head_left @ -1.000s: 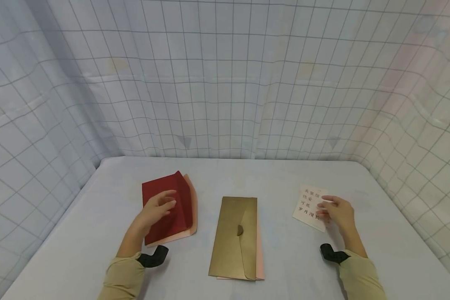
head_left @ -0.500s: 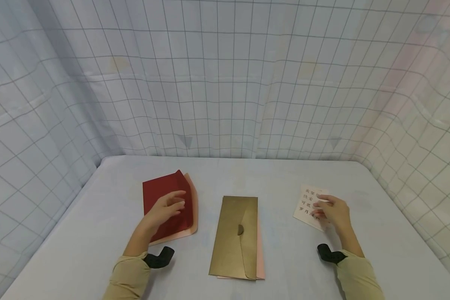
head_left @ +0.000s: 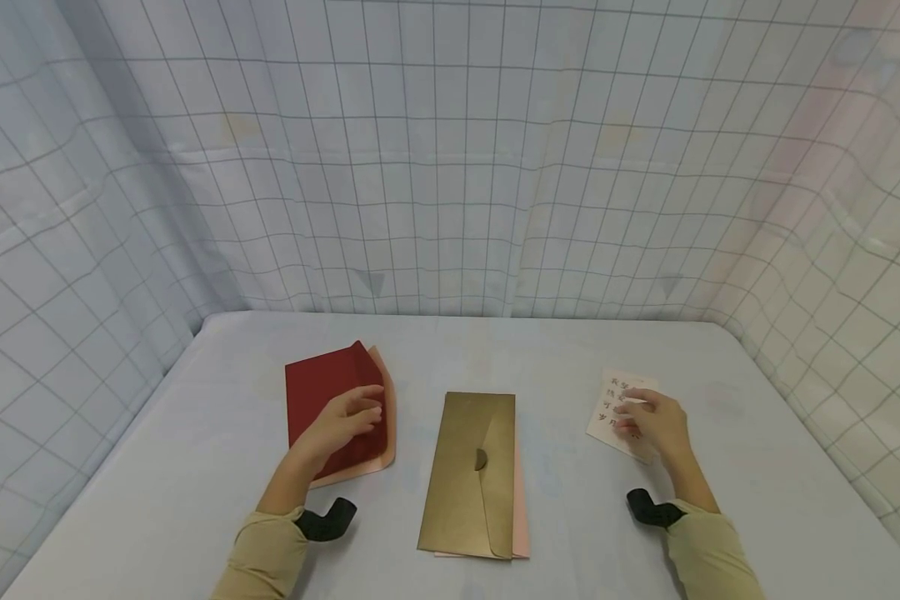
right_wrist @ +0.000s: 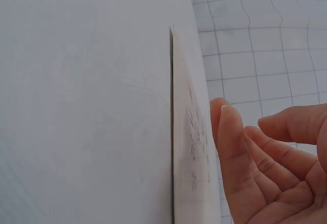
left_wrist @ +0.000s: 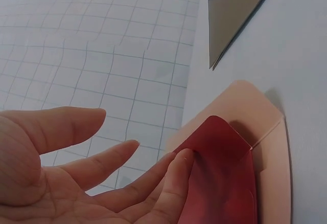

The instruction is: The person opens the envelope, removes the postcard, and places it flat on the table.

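Over the red envelope (head_left: 318, 383) at the left hovers my left hand (head_left: 345, 421), its fingers loosely bent with nothing between them. A peach envelope (head_left: 391, 417) lies under the red one; in the left wrist view the pointed flaps of both the red envelope (left_wrist: 219, 183) and the peach envelope (left_wrist: 273, 157) show. My right hand (head_left: 658, 423) hangs above a pale card (head_left: 603, 425) with handwritten characters at the right. In the right wrist view the card (right_wrist: 186, 183) lies flat, and the relaxed fingers of my right hand (right_wrist: 276, 178) hold nothing.
Between the hands lies a gold envelope (head_left: 465, 475) with a small dark clasp, a pink sheet or envelope (head_left: 521, 517) sticking out beneath it. The white table (head_left: 555, 358) is enclosed by a white gridded curtain (head_left: 457, 208) at the back and sides.
My left hand has drifted to the right across the red envelope. My right hand has moved slightly left over the card. The papers have stayed where they were.
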Available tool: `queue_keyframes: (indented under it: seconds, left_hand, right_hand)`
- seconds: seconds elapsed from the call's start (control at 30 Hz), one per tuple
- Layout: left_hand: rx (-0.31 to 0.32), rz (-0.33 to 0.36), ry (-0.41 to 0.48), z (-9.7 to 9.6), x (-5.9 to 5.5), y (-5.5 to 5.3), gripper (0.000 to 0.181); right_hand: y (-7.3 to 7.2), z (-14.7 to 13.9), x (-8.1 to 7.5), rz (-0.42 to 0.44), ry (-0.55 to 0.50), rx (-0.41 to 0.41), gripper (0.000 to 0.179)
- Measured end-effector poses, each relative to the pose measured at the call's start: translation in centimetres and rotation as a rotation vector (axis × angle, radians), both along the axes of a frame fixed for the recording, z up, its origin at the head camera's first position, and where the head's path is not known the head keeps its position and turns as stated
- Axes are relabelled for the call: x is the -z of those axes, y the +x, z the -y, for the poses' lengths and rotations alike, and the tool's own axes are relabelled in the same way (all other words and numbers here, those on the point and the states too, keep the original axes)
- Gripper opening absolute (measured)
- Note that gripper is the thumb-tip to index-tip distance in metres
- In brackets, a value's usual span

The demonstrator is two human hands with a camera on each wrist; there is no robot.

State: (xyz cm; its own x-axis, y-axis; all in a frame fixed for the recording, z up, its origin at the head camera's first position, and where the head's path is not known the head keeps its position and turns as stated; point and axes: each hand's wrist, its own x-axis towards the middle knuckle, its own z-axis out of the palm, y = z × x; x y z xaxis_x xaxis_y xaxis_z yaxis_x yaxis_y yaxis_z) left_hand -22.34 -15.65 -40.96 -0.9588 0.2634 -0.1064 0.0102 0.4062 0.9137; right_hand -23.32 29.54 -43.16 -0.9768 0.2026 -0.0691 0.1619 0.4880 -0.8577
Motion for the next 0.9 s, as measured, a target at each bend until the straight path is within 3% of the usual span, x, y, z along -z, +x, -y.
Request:
queue_keyframes:
  seconds: [0.23,0.63,0.9]
  left_hand:
    - [0.028,-0.02,0.019,-0.5,-0.3,0.2,0.049]
    - [0.069,-0.019,0.027,-1.5,-0.7,0.5,0.05]
    - [0.071,0.015,0.039,-2.5,-0.5,0.9,0.048]
  right_hand:
    - [-0.2,0.3,0.3,-0.004,0.026,-0.013,0.04]
    - [-0.1,1.3,0.0,-0.024,-0.043,-0.064,0.04]
    - [0.0,2.3,-0.1,-0.042,-0.046,-0.095,0.039]
